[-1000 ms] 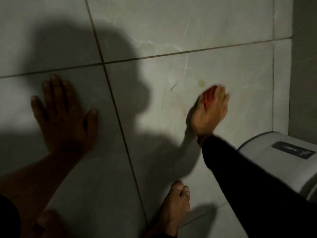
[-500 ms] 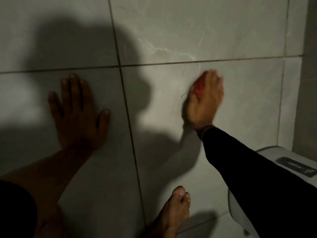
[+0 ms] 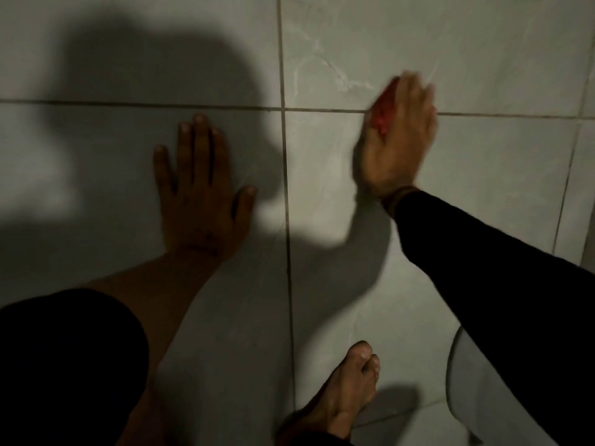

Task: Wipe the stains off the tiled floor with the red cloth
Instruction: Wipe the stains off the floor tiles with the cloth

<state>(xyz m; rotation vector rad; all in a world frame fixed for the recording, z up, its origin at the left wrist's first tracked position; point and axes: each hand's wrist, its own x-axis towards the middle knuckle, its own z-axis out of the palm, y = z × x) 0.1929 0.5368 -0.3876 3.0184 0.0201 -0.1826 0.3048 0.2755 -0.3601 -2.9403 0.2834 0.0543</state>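
Note:
The red cloth (image 3: pixel 382 112) is bunched under my right hand (image 3: pixel 399 140), which presses it onto the pale tiled floor (image 3: pixel 499 175) right over a horizontal grout line. Only the cloth's left edge shows past my fingers, and the hand is blurred. My left hand (image 3: pixel 201 191) lies flat on the neighbouring tile, fingers spread, in shadow, holding nothing. No stain is visible on the lit tiles around the cloth.
A bare foot (image 3: pixel 346 394) rests on the floor at the bottom centre. A white rounded object (image 3: pixel 463 381) sits at the lower right, partly behind my black sleeve. A large shadow covers the left tiles. A vertical grout line (image 3: pixel 285 188) runs between my hands.
My right hand has slid the red cloth away from me, from the tile's middle up onto the horizontal grout line. The yellowish spot seen earlier is no longer visible. My left hand stays planted.

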